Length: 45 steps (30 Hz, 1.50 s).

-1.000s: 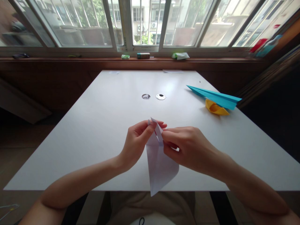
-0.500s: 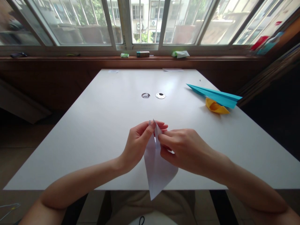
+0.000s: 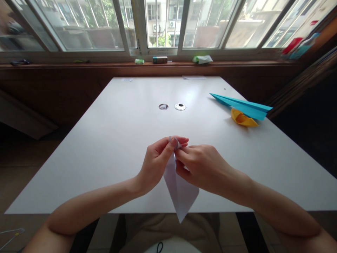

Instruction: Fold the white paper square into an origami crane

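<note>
Although fingers cover its upper part, a folded sheet of white paper (image 3: 181, 193) is visible between the two hands, its lower point hanging past the near edge of the white rectangular table (image 3: 118, 123). The bare left hand (image 3: 158, 158) pinches the paper's top, thumb towards the camera; the fingers behind it are partly concealed. The bare right hand (image 3: 198, 163) grips the same sheet at its upper right side with curled fingers; its fingertip contact is largely obscured. The folds within the grasp cannot be made out.

Beyond the hands, two round dark-and-silver discs, one on the left (image 3: 163, 106) and one on the right (image 3: 180, 106), lie apart; their material is not determinable. To the right, a yellow folded-paper boat (image 3: 243, 118) sits close against a blue folded-paper plane (image 3: 243, 105), hiding part of its near edge. Flat white paper (image 3: 194, 77) lies at the table's far edge. On the brown window sill (image 3: 105, 65) rests a small box (image 3: 160, 60), its print illegible. Both forearms are cut off by the frame.
</note>
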{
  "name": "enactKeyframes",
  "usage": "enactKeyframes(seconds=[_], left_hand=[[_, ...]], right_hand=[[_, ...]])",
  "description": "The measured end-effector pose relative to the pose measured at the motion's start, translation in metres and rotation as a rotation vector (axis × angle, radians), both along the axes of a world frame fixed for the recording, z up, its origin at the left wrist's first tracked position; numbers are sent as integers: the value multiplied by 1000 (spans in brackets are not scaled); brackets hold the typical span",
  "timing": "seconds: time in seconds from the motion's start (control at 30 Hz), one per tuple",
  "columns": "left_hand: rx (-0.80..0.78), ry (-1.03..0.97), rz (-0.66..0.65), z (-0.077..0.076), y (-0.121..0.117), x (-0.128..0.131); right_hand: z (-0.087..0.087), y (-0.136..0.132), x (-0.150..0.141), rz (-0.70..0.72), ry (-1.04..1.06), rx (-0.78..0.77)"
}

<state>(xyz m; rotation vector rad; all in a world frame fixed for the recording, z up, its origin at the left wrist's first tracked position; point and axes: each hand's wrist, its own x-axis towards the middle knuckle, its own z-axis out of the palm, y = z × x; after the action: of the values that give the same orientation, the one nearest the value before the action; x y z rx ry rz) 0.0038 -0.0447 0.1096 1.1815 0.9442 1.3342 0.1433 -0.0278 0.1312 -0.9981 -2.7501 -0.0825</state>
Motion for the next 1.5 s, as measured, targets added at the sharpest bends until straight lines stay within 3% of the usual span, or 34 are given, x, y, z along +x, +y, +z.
enactKeyframes(seconds=[0.3, 0.43, 0.8, 0.97, 1.17, 1.33, 1.5], left_hand=[[56, 24, -55, -9, 2, -3], [50, 68, -65, -7, 0, -5], [-41, -62, -17, -7, 3, 2], [-24, -12, -29, -5, 7, 0], [16, -21, 15, 1, 15, -9], [27, -57, 53, 11, 15, -14], [29, -67, 58, 17, 14, -18]], right_hand=[[3, 2, -1, -30, -67, -12], [5, 1, -1, -21, -55, -47], [-4, 3, -2, 14, -65, 59], [-6, 4, -2, 27, -84, 54], [16, 11, 5, 42, 89, -219], [27, 32, 16, -85, 493, -299], [15, 45, 13, 32, 653, -749]])
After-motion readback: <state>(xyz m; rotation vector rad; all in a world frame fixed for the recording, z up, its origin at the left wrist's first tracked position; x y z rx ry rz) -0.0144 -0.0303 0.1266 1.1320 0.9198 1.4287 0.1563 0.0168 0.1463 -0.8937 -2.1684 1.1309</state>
